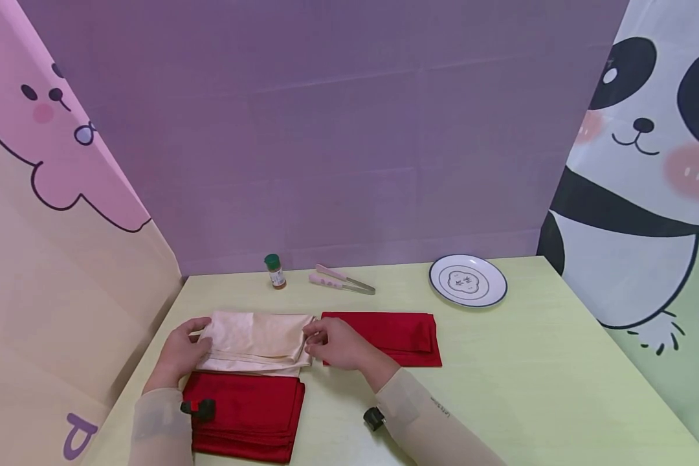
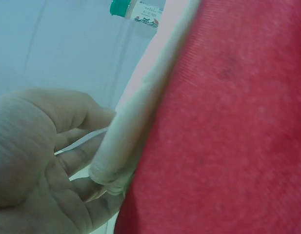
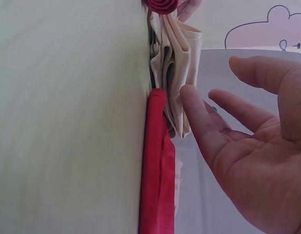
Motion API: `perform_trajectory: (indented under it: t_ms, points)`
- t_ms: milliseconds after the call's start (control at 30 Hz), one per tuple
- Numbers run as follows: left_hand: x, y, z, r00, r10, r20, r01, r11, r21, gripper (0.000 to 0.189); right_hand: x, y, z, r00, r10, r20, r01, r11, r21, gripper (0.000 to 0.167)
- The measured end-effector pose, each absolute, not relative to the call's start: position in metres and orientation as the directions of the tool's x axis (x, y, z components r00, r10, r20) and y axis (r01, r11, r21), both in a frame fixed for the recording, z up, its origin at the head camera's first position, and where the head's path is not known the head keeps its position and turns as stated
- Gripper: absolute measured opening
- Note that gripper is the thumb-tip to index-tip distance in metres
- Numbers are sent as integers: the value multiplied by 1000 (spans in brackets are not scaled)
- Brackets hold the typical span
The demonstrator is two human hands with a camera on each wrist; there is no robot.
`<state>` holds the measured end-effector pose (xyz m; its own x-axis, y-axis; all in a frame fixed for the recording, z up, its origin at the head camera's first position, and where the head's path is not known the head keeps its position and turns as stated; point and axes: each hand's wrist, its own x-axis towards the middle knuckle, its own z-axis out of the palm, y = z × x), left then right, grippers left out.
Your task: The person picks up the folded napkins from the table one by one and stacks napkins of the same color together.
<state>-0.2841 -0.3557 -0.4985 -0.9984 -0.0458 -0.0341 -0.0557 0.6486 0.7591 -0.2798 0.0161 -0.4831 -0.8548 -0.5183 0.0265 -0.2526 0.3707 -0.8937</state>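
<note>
"So, how far along?"
"Nearest, a rectangular red cloth (image 1: 244, 404) looks fully folded. Beyond, the folded cream cloth (image 1: 262, 338) lies between right hand (image 1: 342, 344), fingers loosely parted, and left hand (image 1: 180, 351), grip unclear."
"Unfinished?"
"Perhaps its uneven edges."

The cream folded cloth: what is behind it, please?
Behind the cream folded cloth stands a green-capped bottle, with pink-handled tongs farther right. Anything beneath the cloth is covered and cannot be seen.
</note>
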Motion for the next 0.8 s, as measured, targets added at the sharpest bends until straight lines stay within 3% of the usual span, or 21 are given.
perform_trajectory:
  t_ms: [200, 467, 800]
  points:
    - [-281, -354, -491, -999, -18, -27, -32, 636, 771, 52, -278, 15, -481, -863, -503, 35, -247, 361, -900, 37]
    - [-278, -345, -466, -992, 49, 116, 119, 653, 748, 49, -276, 16, -479, -871, -490, 42, -242, 354, -903, 36]
    - [-271, -333, -457, -978, 80, 194, 203, 591, 781, 48, -269, 22, -467, -879, -467, 101, -306, 389, -869, 36]
